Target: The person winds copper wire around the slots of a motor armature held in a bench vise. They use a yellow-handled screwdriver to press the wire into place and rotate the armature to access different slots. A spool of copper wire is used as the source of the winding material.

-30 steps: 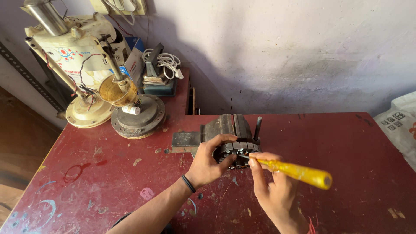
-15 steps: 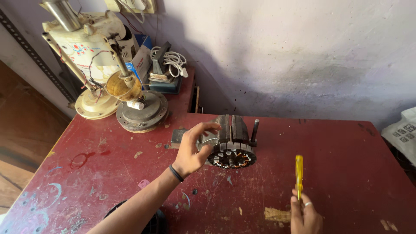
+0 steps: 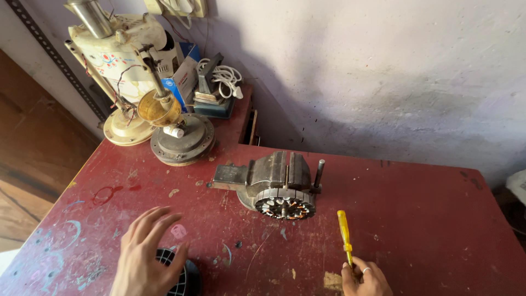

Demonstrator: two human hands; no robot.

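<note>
The left hand (image 3: 147, 253) had pulled off the round copper-wound motor stator (image 3: 285, 204) clamped in the grey metal bench vise (image 3: 274, 174) mid-table, fingers spread open above a black ribbed round part (image 3: 183, 274) at the red table's (image 3: 416, 219) near edge; the right hand (image 3: 366, 279) gripped the yellow-handled screwdriver (image 3: 344, 230).

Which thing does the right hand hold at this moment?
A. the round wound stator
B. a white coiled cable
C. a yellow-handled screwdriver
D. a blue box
C: the right hand at the bottom edge grips the yellow-handled screwdriver, which lies on the red table, apart from the stator by the vise.
</note>
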